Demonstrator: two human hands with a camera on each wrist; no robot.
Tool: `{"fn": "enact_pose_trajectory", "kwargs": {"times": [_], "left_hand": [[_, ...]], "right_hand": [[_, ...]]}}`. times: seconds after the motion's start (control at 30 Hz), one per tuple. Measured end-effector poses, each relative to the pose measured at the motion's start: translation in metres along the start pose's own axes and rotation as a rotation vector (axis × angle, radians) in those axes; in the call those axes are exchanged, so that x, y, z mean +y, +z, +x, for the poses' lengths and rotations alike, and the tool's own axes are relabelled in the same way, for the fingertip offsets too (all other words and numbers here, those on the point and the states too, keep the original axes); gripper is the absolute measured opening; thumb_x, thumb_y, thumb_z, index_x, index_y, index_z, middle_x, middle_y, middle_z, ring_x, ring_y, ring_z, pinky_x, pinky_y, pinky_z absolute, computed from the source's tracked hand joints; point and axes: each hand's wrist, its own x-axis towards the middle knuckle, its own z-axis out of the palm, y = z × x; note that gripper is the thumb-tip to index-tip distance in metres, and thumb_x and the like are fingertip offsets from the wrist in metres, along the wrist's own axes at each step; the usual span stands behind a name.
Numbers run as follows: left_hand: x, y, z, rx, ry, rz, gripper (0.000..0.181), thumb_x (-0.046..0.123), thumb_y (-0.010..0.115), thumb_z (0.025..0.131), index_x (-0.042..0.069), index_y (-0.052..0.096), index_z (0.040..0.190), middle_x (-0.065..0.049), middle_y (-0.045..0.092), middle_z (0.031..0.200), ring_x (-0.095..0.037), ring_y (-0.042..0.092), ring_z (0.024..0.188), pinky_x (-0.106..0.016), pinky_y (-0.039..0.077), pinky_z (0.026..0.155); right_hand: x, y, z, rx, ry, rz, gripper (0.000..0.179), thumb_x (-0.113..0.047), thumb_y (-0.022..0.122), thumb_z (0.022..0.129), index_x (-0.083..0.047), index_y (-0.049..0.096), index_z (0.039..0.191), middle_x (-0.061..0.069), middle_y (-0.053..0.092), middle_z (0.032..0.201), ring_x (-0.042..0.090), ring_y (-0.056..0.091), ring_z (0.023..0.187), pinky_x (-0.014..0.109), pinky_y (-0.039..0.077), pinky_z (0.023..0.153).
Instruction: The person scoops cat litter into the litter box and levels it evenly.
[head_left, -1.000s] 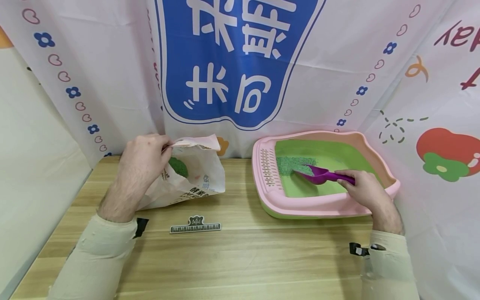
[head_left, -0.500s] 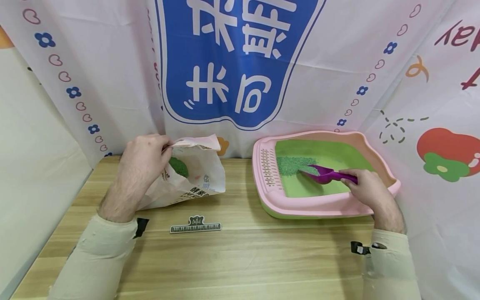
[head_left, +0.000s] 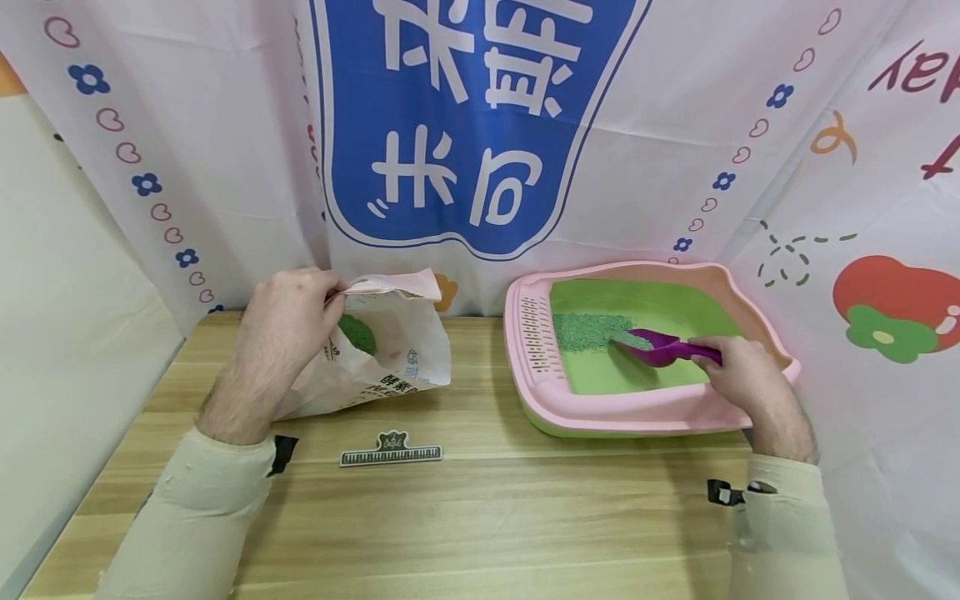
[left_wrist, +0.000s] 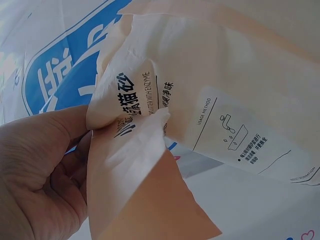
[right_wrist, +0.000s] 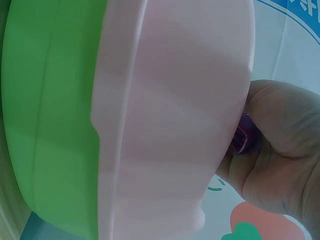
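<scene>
Hands (head_left: 288, 321) (head_left: 746, 379) grip a creased bag (head_left: 408, 360) and curved purple scoop (head_left: 660, 350).

Paper bag (left_wrist: 240, 60): was cropped by the left wrist frame's right edge. Purple scoop (right_wrist: 247, 134): was mostly hidden behind the pink-and-green tray (right_wrist: 180, 100), right wrist frame. Clip (head_left: 392, 453), lower left of head frame: bore lettering too small to read. Blue emblem (head_left: 352, 125): was cropped at top.

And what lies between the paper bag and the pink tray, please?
Just bare wooden table between paper bag and pink tray, as the head view shows.
</scene>
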Motion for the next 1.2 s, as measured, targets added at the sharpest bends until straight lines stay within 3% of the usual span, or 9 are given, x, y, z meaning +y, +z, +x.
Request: {"fn": "enact_pose_trajectory", "kwargs": {"times": [0.13, 0.3, 0.4, 0.73, 0.9, 1.2], "left_hand": [[0.0, 0.0, 0.0, -0.004, -0.002, -0.001, 0.015, 0.002, 0.075, 0.107, -0.001, 0.087, 0.116, -0.028, 0.087, 0.111, -0.047, 0.085, 0.097, -0.063, 0.069, 0.084], [0.0, 0.0, 0.0, -0.011, -0.005, -0.003, 0.015, 0.002, 0.075, 0.107, -0.001, 0.087, 0.117, -0.028, 0.087, 0.111, -0.046, 0.085, 0.097, -0.063, 0.069, 0.084], [0.001, -0.001, 0.001, -0.016, -0.007, 0.002, 0.015, 0.002, 0.075, 0.108, -0.001, 0.087, 0.117, -0.028, 0.087, 0.111, -0.046, 0.085, 0.097, -0.062, 0.069, 0.084], [0.002, -0.001, 0.001, -0.021, -0.009, 0.002, 0.015, 0.002, 0.075, 0.108, -0.001, 0.087, 0.117, -0.028, 0.087, 0.111, -0.046, 0.085, 0.097, -0.062, 0.069, 0.084], [0.002, -0.001, 0.002, -0.031, -0.012, 0.01, 0.015, 0.002, 0.075, 0.108, -0.001, 0.087, 0.117, -0.028, 0.087, 0.111, -0.047, 0.085, 0.098, -0.063, 0.069, 0.086], [0.001, -0.001, 0.001, -0.029, -0.013, 0.003, 0.015, 0.002, 0.075, 0.108, -0.001, 0.087, 0.117, -0.027, 0.087, 0.111, -0.047, 0.086, 0.098, -0.064, 0.069, 0.086]], "right_hand": [[0.003, -0.002, -0.001, 0.009, 0.002, -0.009, 0.03, -0.009, 0.073, 0.114, 0.004, 0.08, 0.14, 0.034, 0.083, 0.124, 0.04, 0.074, 0.093, 0.051, 0.059, 0.08], [0.005, -0.007, -0.002, -0.002, 0.024, -0.024, 0.031, -0.01, 0.072, 0.114, 0.004, 0.079, 0.141, 0.036, 0.082, 0.128, 0.051, 0.078, 0.101, 0.068, 0.061, 0.088], [0.008, -0.009, -0.002, -0.011, 0.04, -0.029, 0.031, -0.01, 0.072, 0.115, 0.004, 0.079, 0.141, 0.036, 0.082, 0.126, 0.053, 0.078, 0.104, 0.072, 0.059, 0.091], [0.008, -0.014, -0.002, -0.023, 0.057, -0.024, 0.028, -0.007, 0.072, 0.114, 0.008, 0.08, 0.137, 0.03, 0.084, 0.111, 0.039, 0.071, 0.091, 0.059, 0.06, 0.084], [0.007, -0.016, -0.002, -0.036, 0.072, -0.027, 0.027, -0.006, 0.071, 0.114, 0.007, 0.081, 0.136, 0.027, 0.084, 0.109, 0.037, 0.068, 0.089, 0.049, 0.056, 0.079], [0.007, -0.015, -0.003, -0.026, 0.063, -0.036, 0.026, -0.007, 0.072, 0.114, 0.005, 0.082, 0.134, 0.024, 0.084, 0.105, 0.036, 0.068, 0.088, 0.044, 0.053, 0.077]]}}
